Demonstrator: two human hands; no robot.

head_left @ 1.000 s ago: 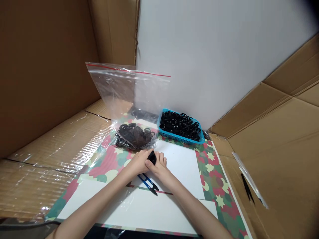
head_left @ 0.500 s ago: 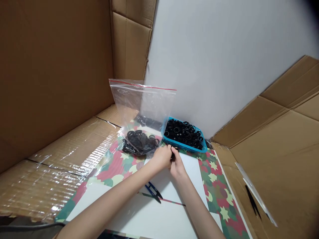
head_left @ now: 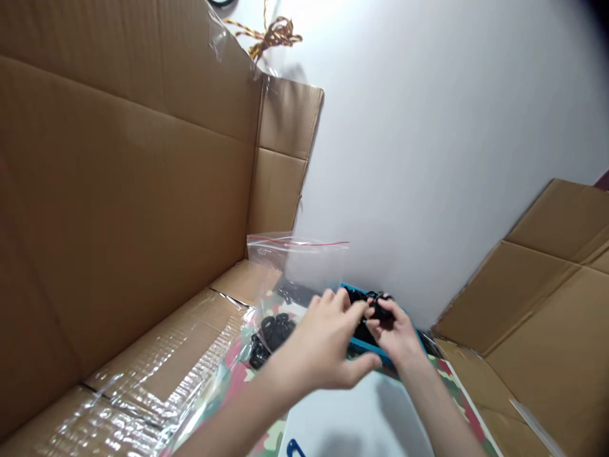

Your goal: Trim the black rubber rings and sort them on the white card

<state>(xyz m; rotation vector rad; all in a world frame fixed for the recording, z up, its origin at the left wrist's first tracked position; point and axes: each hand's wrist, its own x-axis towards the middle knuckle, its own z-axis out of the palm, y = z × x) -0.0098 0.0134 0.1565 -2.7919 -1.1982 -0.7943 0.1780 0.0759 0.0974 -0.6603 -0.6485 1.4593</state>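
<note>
My left hand (head_left: 328,339) is raised over the front of the work surface, thumb and fingers spread, nothing seen in it. Beside it, my right hand (head_left: 398,335) pinches a black ring (head_left: 383,311) above the blue basket (head_left: 366,346). Exactly how many rings are in those fingers I cannot tell. Other black rings fill the basket, partly covered by both hands. Left of my left hand stands the clear zip bag (head_left: 299,254) with a red line along its top. Several black rings (head_left: 276,333) lie in its bottom.
Blue thread snips (head_left: 295,448) show only by their handle at the bottom edge, near white paper (head_left: 352,412) on a camouflage-patterned sheet (head_left: 238,371). Cardboard walls (head_left: 143,209) enclose the sides. A bundled yellow-and-dark cord (head_left: 276,35) hangs at the top against the white wall.
My hands have come apart and risen. The left has opened, and the right has moved over the basket with a black ring. The view has tilted upward.
</note>
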